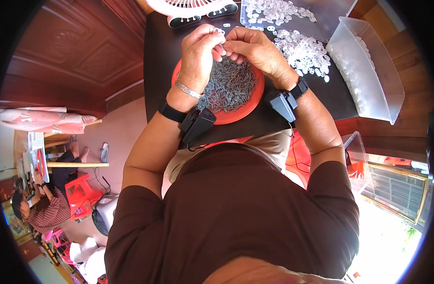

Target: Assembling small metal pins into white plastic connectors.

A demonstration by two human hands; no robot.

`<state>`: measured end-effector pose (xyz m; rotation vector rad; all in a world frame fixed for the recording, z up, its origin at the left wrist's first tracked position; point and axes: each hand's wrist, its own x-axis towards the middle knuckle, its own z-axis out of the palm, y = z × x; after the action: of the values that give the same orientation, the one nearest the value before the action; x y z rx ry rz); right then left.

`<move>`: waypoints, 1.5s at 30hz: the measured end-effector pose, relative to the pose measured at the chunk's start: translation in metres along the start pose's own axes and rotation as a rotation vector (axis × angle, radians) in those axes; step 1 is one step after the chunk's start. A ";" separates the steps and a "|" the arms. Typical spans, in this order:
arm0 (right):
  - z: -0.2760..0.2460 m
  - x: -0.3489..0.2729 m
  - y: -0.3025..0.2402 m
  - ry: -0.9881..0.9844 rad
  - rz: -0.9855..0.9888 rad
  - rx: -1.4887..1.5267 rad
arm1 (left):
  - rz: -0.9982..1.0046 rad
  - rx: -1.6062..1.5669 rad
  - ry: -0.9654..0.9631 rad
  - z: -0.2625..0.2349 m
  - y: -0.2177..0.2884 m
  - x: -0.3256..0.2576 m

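My left hand [198,54] is closed above the far rim of a round orange-red plate [249,110]. A small white oval plastic piece [220,31] with holes shows at its fingertips. My right hand [256,51] meets it from the right, thumb and forefinger pinched together; what sits between them is too small and hidden to make out. On the plate lies a heap of small grey screw-like pieces [226,87]. To the right of my right hand spreads a loose pile of white oval pieces [304,53].
A clear plastic bin [321,21] with more white pieces stands at the back of the black table [160,47]. Another translucent bin [383,90] is at the right. A white fan [191,7] sits at the far edge. A person [49,208] sits off to the left.
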<state>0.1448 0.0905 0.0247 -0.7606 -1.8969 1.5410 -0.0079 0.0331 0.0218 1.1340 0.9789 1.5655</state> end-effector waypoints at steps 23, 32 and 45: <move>0.012 -0.001 0.009 0.246 -0.247 -0.324 | 0.087 -0.047 0.159 -0.004 0.016 -0.001; 0.010 -0.005 0.005 0.098 -0.348 -0.572 | 0.067 -0.065 0.147 -0.017 0.004 0.004; 0.025 -0.005 0.001 -0.051 -0.696 -0.952 | 0.035 -0.049 0.172 -0.004 0.013 0.003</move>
<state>0.1298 0.0706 0.0192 -0.3178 -2.5409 0.1961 -0.0149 0.0322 0.0341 1.0001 1.0324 1.7278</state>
